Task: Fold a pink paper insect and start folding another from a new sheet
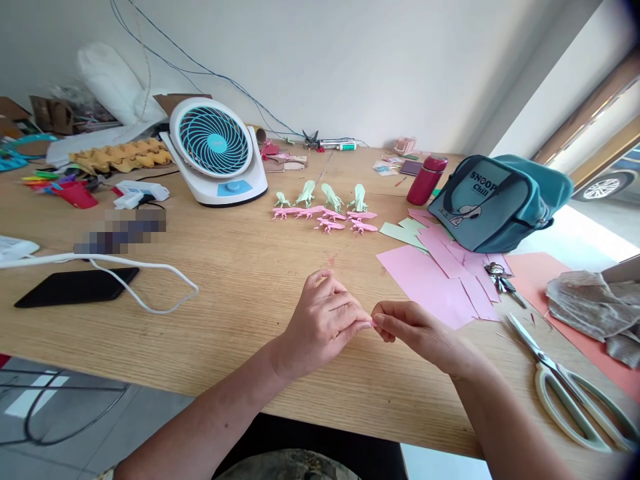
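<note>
Over the front of the table, my left hand (325, 321) and my right hand (413, 328) meet at the fingertips. Between them shows a tiny bit of pink paper (372, 323), pinched by both; most of it is hidden by the fingers. Beyond my hands stand folded paper insects: several pink ones (327, 225) in front and green ones (331, 198) behind. Pink paper sheets (425, 283) lie beside my right hand, with green strips (403, 235) at their far end. A pair of scissors (555, 373) rests open at the right.
A white fan (216, 150) stands at the back left. A teal bag (495, 203) and a red bottle (427, 180) stand at the back right. Keys (503, 280) and a grey cloth (593, 303) lie right. A black phone-like slab (75, 287) and white cable (167, 311) lie left.
</note>
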The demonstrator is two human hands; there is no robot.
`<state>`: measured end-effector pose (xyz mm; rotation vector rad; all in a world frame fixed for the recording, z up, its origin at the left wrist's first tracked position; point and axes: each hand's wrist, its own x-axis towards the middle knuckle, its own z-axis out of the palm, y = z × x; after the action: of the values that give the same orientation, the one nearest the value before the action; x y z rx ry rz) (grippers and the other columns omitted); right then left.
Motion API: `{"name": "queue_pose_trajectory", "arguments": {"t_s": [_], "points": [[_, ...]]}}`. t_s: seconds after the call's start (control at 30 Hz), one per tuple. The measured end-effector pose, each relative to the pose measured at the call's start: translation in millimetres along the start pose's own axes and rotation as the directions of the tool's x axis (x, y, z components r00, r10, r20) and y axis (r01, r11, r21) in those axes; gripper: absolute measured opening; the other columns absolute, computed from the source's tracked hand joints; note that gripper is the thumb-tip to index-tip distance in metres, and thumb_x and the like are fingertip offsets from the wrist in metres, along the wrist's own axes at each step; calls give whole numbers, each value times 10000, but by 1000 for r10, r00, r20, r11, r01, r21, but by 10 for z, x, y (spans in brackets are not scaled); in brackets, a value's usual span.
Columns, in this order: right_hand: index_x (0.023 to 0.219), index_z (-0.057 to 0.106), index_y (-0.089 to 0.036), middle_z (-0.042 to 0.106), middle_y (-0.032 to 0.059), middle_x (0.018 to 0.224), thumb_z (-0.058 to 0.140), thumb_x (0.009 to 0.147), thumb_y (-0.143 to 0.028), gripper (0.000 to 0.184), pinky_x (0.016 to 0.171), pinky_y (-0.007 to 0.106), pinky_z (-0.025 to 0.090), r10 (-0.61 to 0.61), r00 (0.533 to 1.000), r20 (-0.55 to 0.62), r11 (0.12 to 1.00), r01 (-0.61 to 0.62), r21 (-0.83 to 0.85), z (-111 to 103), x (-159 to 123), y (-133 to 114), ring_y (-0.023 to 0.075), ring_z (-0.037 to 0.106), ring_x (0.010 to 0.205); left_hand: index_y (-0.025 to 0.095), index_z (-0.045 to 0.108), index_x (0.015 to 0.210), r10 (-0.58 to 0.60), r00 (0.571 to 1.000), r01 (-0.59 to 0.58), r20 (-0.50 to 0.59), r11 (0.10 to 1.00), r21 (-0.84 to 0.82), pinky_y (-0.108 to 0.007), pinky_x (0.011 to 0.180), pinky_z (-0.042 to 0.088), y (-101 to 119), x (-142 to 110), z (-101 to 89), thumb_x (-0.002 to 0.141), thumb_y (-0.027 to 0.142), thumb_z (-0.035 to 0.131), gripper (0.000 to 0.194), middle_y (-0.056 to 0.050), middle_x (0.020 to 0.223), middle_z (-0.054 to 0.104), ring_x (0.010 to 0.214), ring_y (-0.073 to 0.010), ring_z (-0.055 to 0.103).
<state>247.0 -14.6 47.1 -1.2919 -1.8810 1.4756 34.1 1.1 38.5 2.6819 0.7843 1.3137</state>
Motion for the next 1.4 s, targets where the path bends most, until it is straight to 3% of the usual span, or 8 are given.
{"name": "queue_pose_trajectory", "arguments": {"t_s": [0.13, 0.27, 0.5, 0.8, 1.1, 1.23, 1.4], "points": [[939, 600, -207, 556, 4, 826, 549, 962, -470, 269, 704, 274, 416, -138, 987, -86, 984, 147, 105, 4, -18, 29, 146, 511, 778, 224, 711, 834, -99, 993, 89, -57, 984, -155, -389, 1013, 384, -18, 16, -6, 926, 250, 660, 108, 32, 734, 718, 770, -148, 540], [1020, 614, -216, 604, 24, 919, 622, 942, -401, 202, 753, 276, 442, -228, 963, -146, 956, 250, 156, 40, -15, 69, 151, 551, 846, 218, 711, 834, -156, 984, 139, -81, 973, -185, -372, 981, 400, -20, 5, -1, 927, 259, 659, 114, 18, 746, 730, 760, -152, 540], [863, 597, -194, 549, -12, 720, 617, 941, -426, 245, 612, 264, 362, -165, 972, -167, 972, 189, 143, 92, -5, 61, 130, 484, 682, 240, 728, 858, -115, 989, 105, -88, 988, -109, -397, 1041, 366, 16, 6, -17, 926, 248, 663, 95, 24, 824, 752, 815, -149, 568], [849, 593, -200, 544, -30, 723, 661, 919, -381, 205, 615, 259, 356, -184, 969, -165, 959, 213, 185, 106, -6, 67, 116, 465, 673, 240, 737, 852, -106, 989, 94, -103, 989, -113, -378, 944, 407, 8, -3, 0, 884, 255, 719, 39, 33, 794, 759, 784, -150, 549], [838, 598, -188, 579, 2, 736, 608, 929, -462, 288, 624, 269, 391, -153, 971, -183, 976, 178, 124, 132, 8, 25, 132, 500, 679, 244, 719, 909, 11, 998, -9, -66, 999, 36, -427, 1059, 318, 39, -30, -7, 925, 208, 660, 71, 43, 844, 760, 848, -150, 568], [816, 599, -189, 572, 1, 722, 620, 912, -469, 297, 622, 270, 395, -132, 970, -204, 981, 157, 115, 137, 14, 10, 134, 497, 673, 228, 712, 972, 9, 998, -6, -70, 999, 44, -392, 984, 363, 37, -17, -14, 909, 225, 682, 69, 25, 886, 761, 859, -161, 550], [801, 597, -187, 553, -12, 689, 616, 913, -412, 251, 578, 258, 361, -121, 969, -215, 985, 145, 98, 134, 12, -6, 122, 480, 637, 224, 711, 914, -5, 999, 6, -50, 1000, 23, -379, 947, 375, 35, -21, -14, 925, 205, 652, 63, 23, 839, 758, 836, -157, 540]]}}
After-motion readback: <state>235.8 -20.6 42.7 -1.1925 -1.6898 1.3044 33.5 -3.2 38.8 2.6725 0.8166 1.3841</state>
